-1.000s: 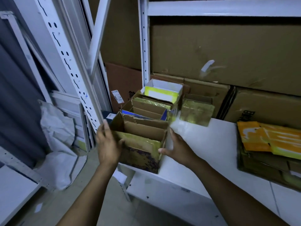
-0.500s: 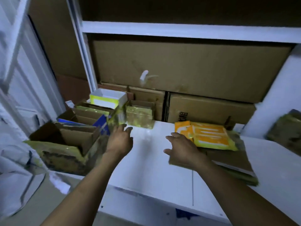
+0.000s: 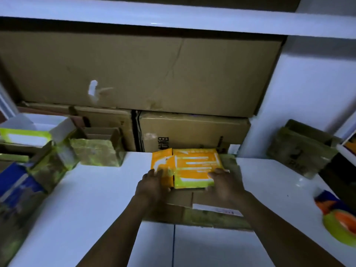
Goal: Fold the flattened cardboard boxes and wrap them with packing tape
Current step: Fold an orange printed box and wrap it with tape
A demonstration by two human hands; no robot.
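Smooth white shelf, flat orange cardboard

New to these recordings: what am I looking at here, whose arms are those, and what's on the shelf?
No machine here: a person works bare-handed, filmed by a wide-angle camera on their head, looking down. Both arms reach forward over a white shelf. The left hand and right hand touch the near edge of an orange flattened box lying on a stack of flattened cardboard; whether they grip it is unclear. Wrapped folded boxes stand at left, a tape roll lies at right.
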